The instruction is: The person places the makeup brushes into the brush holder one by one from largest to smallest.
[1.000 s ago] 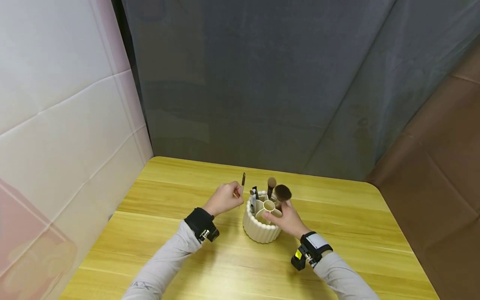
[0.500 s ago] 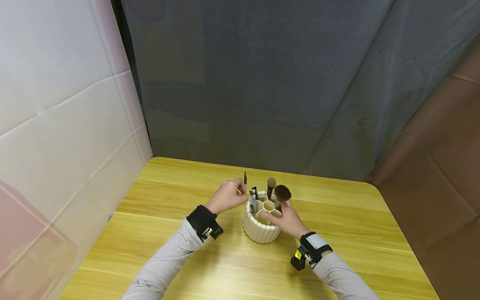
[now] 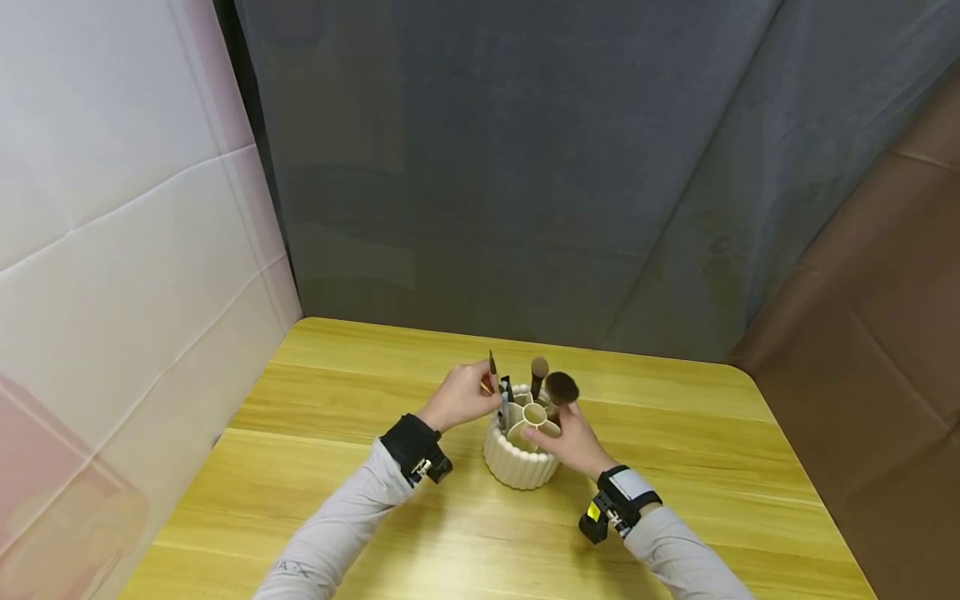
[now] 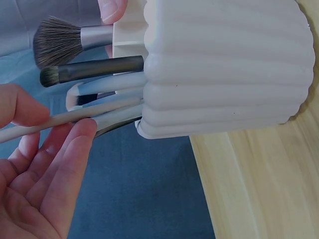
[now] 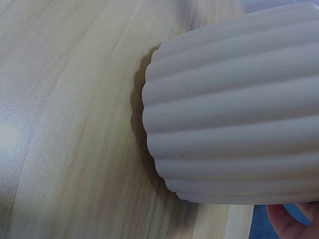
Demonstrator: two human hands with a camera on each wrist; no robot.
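1. Head view: a ribbed cream holder (image 3: 521, 463) stands on the yellow wooden table (image 3: 675, 467) between the two hands. The left hand (image 3: 459, 398) is just left of its rim, fingers curled round a thin white-handled brush (image 3: 493, 372) whose dark tip points up. The right hand (image 3: 572, 437) grips the holder's near right side, thumb over the rim. Beyond the right hand's fingers a big fluffy brush (image 3: 562, 387) and a smaller round brush (image 3: 538, 370) stand in the holder.

2. Left wrist view: the thin brush (image 4: 70, 118) lies pinched between the left hand's (image 4: 35, 169) thumb and fingers (image 4: 75, 149), its far end inside the holder (image 4: 224, 69), among other white handles. Above it, the fluffy brush (image 4: 57, 41) and a dark slim brush (image 4: 89, 70) jut from the holder.

3. Right wrist view: the holder's ribbed wall (image 5: 234, 104) fills the frame, standing on the table (image 5: 65, 124). Only a fingertip of the right hand (image 5: 291, 221) shows at the bottom edge, so its grip cannot be told here.
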